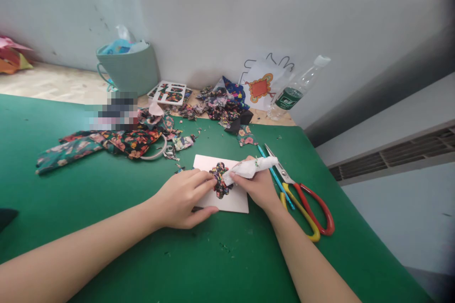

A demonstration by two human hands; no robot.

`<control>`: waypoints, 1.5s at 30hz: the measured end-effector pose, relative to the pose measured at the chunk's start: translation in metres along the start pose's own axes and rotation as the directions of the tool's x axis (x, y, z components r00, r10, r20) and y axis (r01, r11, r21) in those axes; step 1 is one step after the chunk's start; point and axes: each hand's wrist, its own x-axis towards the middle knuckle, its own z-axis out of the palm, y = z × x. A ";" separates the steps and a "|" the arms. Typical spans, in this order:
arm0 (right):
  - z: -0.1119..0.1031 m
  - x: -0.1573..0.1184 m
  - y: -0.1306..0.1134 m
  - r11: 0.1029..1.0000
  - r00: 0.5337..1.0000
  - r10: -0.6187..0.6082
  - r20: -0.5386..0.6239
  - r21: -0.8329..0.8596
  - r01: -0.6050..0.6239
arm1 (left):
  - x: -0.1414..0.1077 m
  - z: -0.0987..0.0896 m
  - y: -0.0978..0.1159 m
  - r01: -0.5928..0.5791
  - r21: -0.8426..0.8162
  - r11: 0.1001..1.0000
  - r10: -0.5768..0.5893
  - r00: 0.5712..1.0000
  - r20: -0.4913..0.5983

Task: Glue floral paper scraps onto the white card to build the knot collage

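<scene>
On the green mat (pixel 106 208), the left hand (pixel 179 199) pins the white card (pixel 232 201); the right hand (pixel 259 184), closed around a crumpled tissue (pixel 249 168), dabs the floral fabric cutout (pixel 219 181) at the card's centre; light, steady pressure seems advisable.

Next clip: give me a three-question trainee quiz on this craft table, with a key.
1. True or false: the scissors lie to the right of the right hand.
2. What does the right hand press against the floral fabric piece? A) crumpled white tissue B) a blue pen C) a bottle
3. What does the left hand steady on the green mat?

Key: 1 true. 2 A. 3 the white card under the fabric piece.
</scene>
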 end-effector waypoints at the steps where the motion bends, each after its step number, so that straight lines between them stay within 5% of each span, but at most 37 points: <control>1: -0.001 0.000 0.001 1.000 1.000 -0.005 0.012 0.000 0.005 | 0.000 0.000 -0.001 0.001 -0.026 1.000 -0.001 1.000 -0.012; 12: -0.001 0.001 0.001 0.998 0.996 -0.066 0.051 0.014 0.066 | 0.003 0.001 -0.008 0.100 0.065 0.993 -0.103 0.993 0.053; 45: -0.005 -0.001 -0.005 0.991 0.984 -0.039 0.175 -0.122 0.061 | 0.005 -0.004 -0.007 0.064 0.134 0.989 -0.082 0.988 0.132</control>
